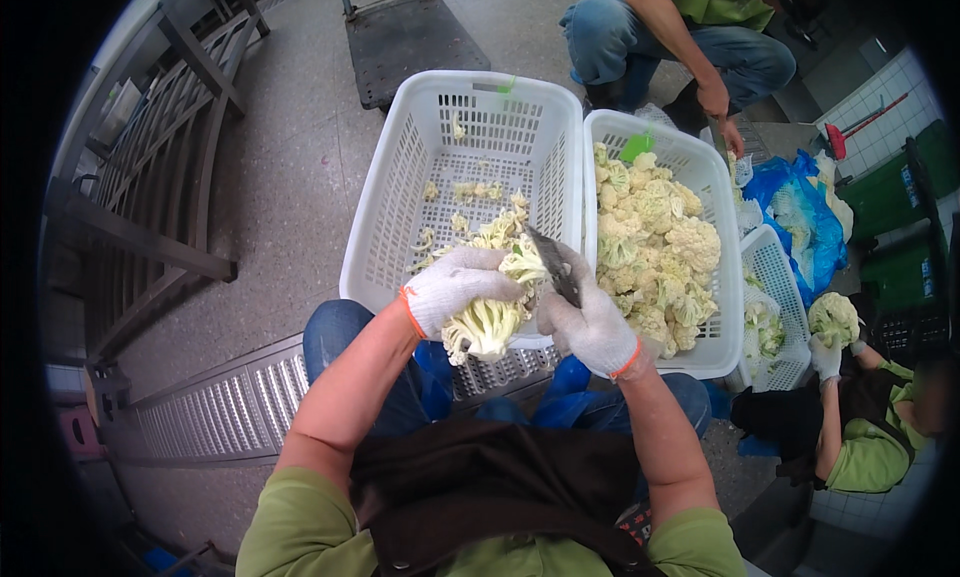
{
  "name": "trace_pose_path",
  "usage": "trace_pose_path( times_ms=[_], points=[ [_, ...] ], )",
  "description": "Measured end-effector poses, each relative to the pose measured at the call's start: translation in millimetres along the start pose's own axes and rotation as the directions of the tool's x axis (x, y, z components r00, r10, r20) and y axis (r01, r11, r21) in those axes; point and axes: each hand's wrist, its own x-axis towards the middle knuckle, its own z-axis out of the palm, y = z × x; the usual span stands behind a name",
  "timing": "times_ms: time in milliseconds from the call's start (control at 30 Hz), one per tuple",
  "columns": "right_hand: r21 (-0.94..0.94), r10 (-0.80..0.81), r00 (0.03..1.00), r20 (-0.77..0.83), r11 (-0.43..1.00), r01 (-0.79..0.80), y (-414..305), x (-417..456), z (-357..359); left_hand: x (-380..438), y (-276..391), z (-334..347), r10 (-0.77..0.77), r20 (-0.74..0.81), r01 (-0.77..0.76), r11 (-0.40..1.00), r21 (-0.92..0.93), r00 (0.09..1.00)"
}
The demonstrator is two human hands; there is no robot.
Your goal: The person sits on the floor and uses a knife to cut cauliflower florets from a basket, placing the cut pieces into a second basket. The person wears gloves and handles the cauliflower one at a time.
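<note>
My left hand (469,286), in a white knit glove with an orange cuff, grips a cut cauliflower head (486,329) whose pale stems face me. My gloved right hand (589,318) holds a knife (556,265), its dark blade pointing up and away, against a cauliflower floret (523,265) between both hands. Both hands are over the near edge of a white plastic basket (367,202), which has loose florets and trimmings (478,193) on its slatted bottom. To the right, a second white basket (731,277) is heaped with cauliflower florets (652,239).
A co-worker (675,29) crouches beyond the second basket; another (855,427) at right holds a cauliflower head. A smaller white basket (780,277) and a blue plastic bag (810,224) lie between them. A platform cart (412,44) stands behind, a metal rack (165,239) at left.
</note>
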Motion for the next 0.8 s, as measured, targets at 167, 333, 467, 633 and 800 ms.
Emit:
trace_pose_path(
  times_ms=[167, 333, 467, 633, 800],
  points=[
    [-0.059, -0.072, 0.995, 0.073, 0.995, 0.076, 17.7, 11.5, 1.5, 1.2, 3.6, 2.1, 0.031, 0.062, -0.043, 0.978, 0.204, 0.998],
    [0.029, 0.071, 0.997, -0.005, 0.997, -0.071, 14.7, 13.5, 5.6, 1.7, 8.0, 2.2, 0.068, 0.009, -0.062, 0.824, 0.564, 0.998],
    [0.154, 0.192, 0.977, -0.087, 0.972, -0.178, 4.4, 21.9, -3.0, 10.8, -5.2, -2.7, 0.257, -0.046, -0.214, 0.88, 0.424, 0.965],
    [-0.367, -0.138, 0.948, -0.285, 0.93, 0.024, 15.8, 36.0, -3.8, 14.3, 1.6, -12.6, 0.199, -0.084, -0.15, 0.903, 0.402, 0.976],
    [-0.134, -0.084, 0.996, 0.016, 0.987, 0.086, -7.7, 3.7, -8.7, -0.1, 10.9, -16.5, 0.089, -0.019, -0.081, 0.967, 0.242, 0.996]
  ],
)
